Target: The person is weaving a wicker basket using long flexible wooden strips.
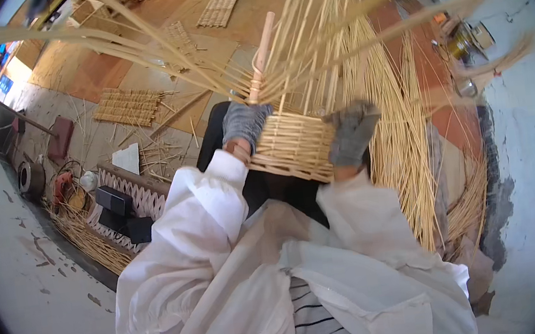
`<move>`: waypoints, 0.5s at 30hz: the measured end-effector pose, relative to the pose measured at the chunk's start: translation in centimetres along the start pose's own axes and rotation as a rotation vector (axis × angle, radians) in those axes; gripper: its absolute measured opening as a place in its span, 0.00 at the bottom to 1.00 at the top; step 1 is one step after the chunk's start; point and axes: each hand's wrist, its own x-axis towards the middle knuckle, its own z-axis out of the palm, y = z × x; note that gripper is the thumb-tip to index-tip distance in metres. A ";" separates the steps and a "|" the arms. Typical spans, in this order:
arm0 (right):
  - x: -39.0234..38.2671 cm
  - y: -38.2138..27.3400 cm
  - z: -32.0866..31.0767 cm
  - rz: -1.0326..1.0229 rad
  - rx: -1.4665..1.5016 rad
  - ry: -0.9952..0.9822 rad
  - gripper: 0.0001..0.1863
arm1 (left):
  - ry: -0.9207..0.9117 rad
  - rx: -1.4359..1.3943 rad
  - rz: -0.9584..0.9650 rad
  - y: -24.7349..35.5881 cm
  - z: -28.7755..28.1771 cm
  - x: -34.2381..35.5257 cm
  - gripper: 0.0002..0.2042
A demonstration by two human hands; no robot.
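Observation:
A small, half-woven wicker basket of pale canes is held upright over my lap. My left hand, in a grey knit glove, closes on its left upper edge; some of its fingers are hidden behind the weave. Beside that hand a round wooden stick rises from the corner, with a cane looped around it. Long loose canes fan out from the basket's upper edge. At the right side of the weave is my right hand, also gloved in grey; motion smears its fingers.
A big bundle of long canes lies along my right. Flat woven panels rest on the floor to the left and farther off. Near the left wall are a woven-seat bench with black boxes and a red power tool.

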 end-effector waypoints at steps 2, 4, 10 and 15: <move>-0.4 -0.1 -1.1 -0.065 0.023 0.004 0.13 | 0.072 0.025 0.042 -0.3 0.2 0.0 0.26; -1.2 -1.7 1.2 -0.047 -0.035 0.346 0.11 | 0.118 -0.037 0.118 0.4 -1.1 -3.8 0.23; -1.0 -3.4 -0.9 -0.034 -0.015 0.330 0.08 | 0.412 -0.077 1.159 0.8 -4.2 -17.9 0.20; -1.7 -2.8 0.4 0.052 0.103 0.343 0.12 | 0.164 0.044 0.635 1.3 5.5 -0.4 0.15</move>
